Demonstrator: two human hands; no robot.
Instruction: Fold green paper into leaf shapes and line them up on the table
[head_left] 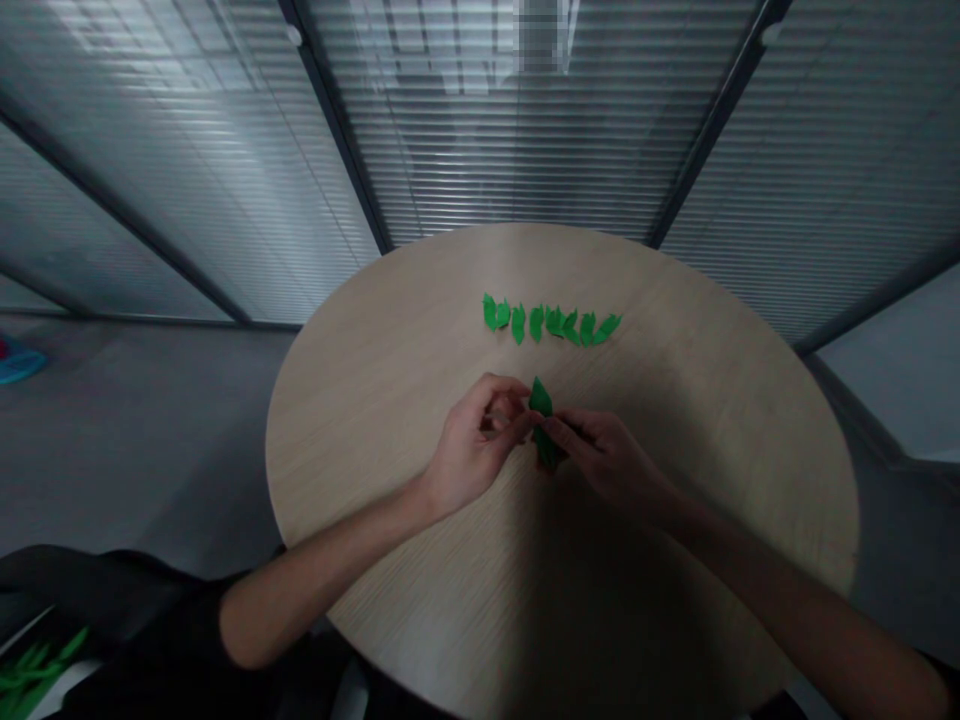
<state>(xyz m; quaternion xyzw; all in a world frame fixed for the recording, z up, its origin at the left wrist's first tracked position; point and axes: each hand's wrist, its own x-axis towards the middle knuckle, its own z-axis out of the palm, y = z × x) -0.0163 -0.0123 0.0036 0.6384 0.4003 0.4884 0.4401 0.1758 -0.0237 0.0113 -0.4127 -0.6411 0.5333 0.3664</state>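
Green cut-out [543,425] pinched between both hands over round desk [712,450]

The person's left hand [476,445] and right hand [607,460] meet near the middle of the desk, with the grip of each clamped on the dark green, folded-looking cut-out. The left fingers curl against one side of it, while the right fingers press in from the other. Its lower end sits just above the wood-grain desktop, though any contact is hidden. Farther across the desk, beyond the hands, a neat row of small green cut-outs [551,320] lies flat, some pieces overlapping. Neither hand touches that row. At the lower left corner of the view, a bunch of green strips [34,670] lies beside a dark fabric. Behind the desk stand glass panels with slatted blinds [525,130]. A blue object [19,362] sits on the grey floor at far left.
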